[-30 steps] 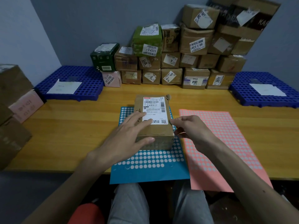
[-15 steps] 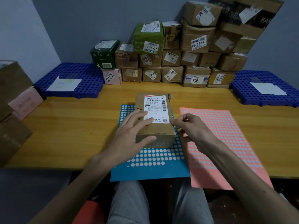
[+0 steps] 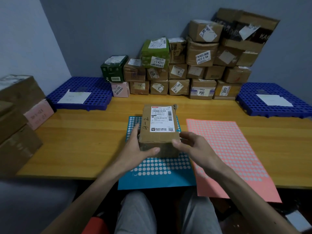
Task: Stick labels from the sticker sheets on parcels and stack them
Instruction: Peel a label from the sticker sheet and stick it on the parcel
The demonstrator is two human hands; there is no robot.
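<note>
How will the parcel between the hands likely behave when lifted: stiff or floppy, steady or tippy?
Probably stiff: the parcel keeps square edges. Likely steady: it lies flat on the blue sticker sheet. Its torn corner suggests softness.

Bare tabletop (image 3: 76, 141) L of the blue sticker sheet (image 3: 157, 181) & the strip behind the cardboard parcel (image 3: 158, 137) lie open for a hand; pink sticker sheet (image 3: 236, 149) on the R is flat, no barrier. Back is walled off by the parcel stack (image 3: 194, 73), w/ blue grid pallets (image 3: 101, 88) in both rear corners & cartons (image 3: 16, 124) along the L edge.
</note>
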